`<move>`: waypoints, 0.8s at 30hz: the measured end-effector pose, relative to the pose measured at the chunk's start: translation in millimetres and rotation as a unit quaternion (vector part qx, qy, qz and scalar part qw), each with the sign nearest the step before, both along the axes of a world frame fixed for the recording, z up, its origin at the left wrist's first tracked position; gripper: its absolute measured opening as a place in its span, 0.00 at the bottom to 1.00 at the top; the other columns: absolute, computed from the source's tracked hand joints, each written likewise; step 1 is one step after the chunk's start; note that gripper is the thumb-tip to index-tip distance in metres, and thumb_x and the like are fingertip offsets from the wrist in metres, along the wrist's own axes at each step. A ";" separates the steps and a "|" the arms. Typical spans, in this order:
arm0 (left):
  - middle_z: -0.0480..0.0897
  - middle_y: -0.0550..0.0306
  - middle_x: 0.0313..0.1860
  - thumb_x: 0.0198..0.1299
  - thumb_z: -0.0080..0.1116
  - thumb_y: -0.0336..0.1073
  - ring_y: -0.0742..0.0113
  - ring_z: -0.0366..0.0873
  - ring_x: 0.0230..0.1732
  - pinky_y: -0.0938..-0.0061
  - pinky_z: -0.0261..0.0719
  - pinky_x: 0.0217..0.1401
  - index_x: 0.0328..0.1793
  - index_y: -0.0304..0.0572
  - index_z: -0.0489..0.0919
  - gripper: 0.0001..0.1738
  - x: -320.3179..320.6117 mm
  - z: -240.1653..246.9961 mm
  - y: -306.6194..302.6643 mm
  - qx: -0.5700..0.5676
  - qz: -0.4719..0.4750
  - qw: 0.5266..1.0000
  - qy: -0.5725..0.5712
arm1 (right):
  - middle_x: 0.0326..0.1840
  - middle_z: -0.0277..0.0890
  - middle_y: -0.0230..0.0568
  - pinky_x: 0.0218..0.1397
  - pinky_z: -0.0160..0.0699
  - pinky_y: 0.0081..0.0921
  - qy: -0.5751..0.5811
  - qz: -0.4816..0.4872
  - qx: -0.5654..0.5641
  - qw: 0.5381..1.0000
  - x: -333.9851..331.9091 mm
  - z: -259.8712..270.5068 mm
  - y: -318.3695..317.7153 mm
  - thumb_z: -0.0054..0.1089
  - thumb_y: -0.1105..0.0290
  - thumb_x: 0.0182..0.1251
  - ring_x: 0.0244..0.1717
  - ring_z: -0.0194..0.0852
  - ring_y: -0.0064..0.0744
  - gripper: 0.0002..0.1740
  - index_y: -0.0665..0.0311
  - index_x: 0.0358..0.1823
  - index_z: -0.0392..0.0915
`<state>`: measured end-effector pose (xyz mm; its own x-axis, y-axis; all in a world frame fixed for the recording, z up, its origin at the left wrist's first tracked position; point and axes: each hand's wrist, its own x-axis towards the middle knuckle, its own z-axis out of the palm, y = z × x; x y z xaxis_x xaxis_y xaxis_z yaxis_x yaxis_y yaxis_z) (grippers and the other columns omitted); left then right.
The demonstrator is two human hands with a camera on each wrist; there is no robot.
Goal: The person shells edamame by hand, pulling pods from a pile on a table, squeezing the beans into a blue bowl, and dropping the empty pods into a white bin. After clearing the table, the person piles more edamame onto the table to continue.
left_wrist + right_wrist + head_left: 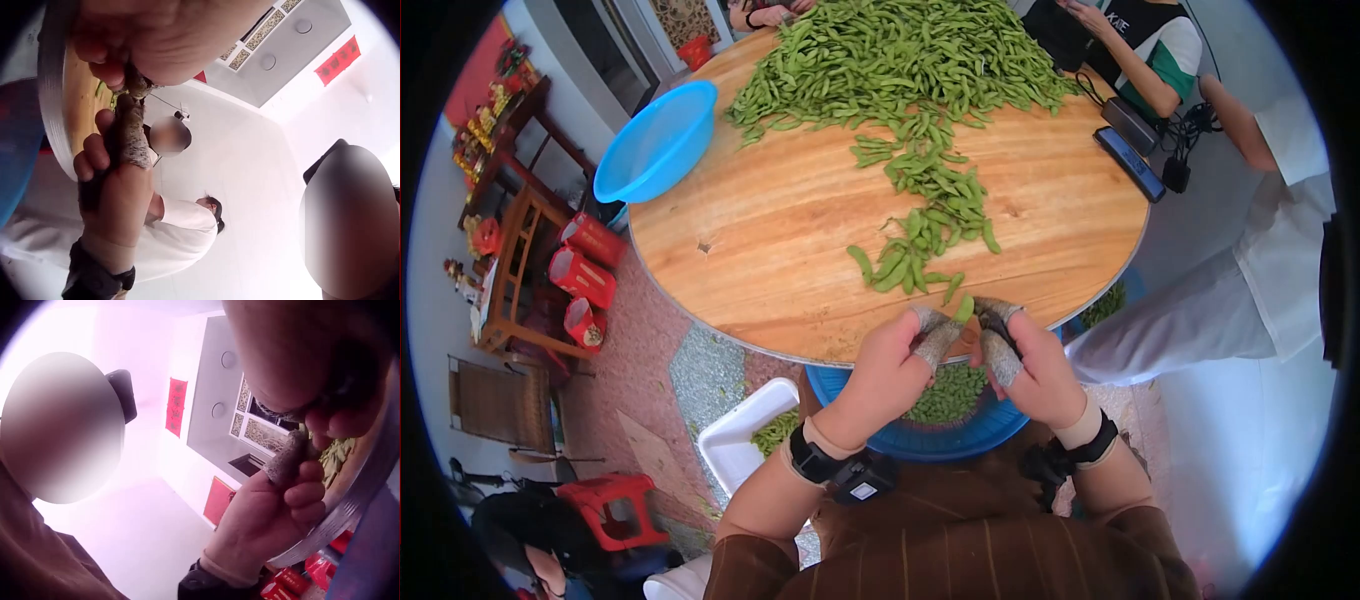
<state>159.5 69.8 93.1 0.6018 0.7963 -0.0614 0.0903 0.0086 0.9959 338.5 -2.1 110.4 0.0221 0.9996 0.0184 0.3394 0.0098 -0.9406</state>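
Observation:
In the head view, both hands meet at the table's near edge, above a blue basin (pixel 880 440) of shelled green beans (pixel 945 395). Grey cloth covers sit on thumbs and fingers. A green edamame pod (pixel 965 309) sticks up between the fingertips. My left hand (pixel 885 375) pinches it from one side, and my right hand (pixel 1045 375) grips at its other side with curled fingers. Both wrist views show the covered thumbs end to end, with the pod mostly hidden by fingers. Just beyond the hands lies a trail of loose pods (pixel 930 235).
A big heap of pods (pixel 900 55) covers the far side of the round wooden table (pixel 770 240). An empty blue bowl (pixel 658 145) stands at the left rim, a phone (pixel 1130 163) at the right. Below left is a white tub (pixel 735 440). Other people sit or stand around.

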 end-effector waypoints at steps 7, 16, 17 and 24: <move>0.75 0.64 0.29 0.63 0.46 0.23 0.78 0.70 0.26 0.81 0.69 0.28 0.46 0.35 0.76 0.09 1.4 -4.5 -9.5 -0.042 0.016 0.999 -0.024 | 0.34 0.76 0.35 0.39 0.73 0.22 0.086 0.040 -0.027 0.995 5.1 -3.8 -11.7 0.47 0.79 0.61 0.35 0.74 0.25 0.21 0.68 0.57 0.68; 0.78 0.57 0.31 0.56 0.52 0.20 0.68 0.76 0.30 0.74 0.74 0.31 0.46 0.34 0.77 0.11 0.5 -4.5 -13.5 0.391 0.039 0.915 0.094 | 0.29 0.69 0.27 0.24 0.63 0.13 0.268 0.064 -0.147 0.950 4.9 6.7 -15.8 0.48 0.71 0.69 0.22 0.63 0.14 0.18 0.62 0.59 0.67; 0.78 0.58 0.30 0.58 0.52 0.22 0.68 0.76 0.28 0.74 0.74 0.30 0.46 0.34 0.77 0.09 0.0 -3.6 -15.2 0.428 0.044 0.896 0.111 | 0.28 0.68 0.27 0.22 0.59 0.13 0.278 0.077 -0.142 0.947 4.9 5.1 -15.7 0.46 0.71 0.70 0.19 0.59 0.13 0.17 0.61 0.60 0.66; 0.75 0.61 0.24 0.61 0.57 0.30 0.71 0.73 0.22 0.76 0.73 0.27 0.44 0.36 0.77 0.07 -12.8 -5.8 -22.3 -0.120 -0.041 0.988 -0.086 | 0.26 0.65 0.28 0.19 0.56 0.13 0.560 0.108 -0.250 0.783 1.1 9.2 -29.7 0.44 0.69 0.73 0.18 0.56 0.14 0.14 0.58 0.58 0.67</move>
